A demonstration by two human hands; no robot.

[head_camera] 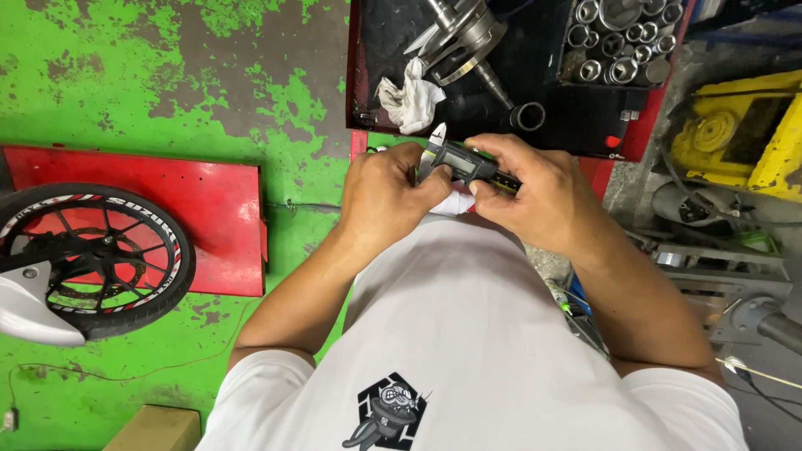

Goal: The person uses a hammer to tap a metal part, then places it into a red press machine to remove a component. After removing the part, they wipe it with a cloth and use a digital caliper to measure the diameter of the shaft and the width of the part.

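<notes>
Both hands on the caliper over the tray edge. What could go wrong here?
1. The digital caliper, pinched between left hand and right hand in mid-air, might slip and fall.
2. Its pointed tips sit close to the left fingers; a slip could jab them.
3. The left hand hides whatever is measured, so misalignment may go unnoticed.

Black tray (551, 108): crankshaft (464, 38), rag (409, 100), sockets (618, 42).
</notes>
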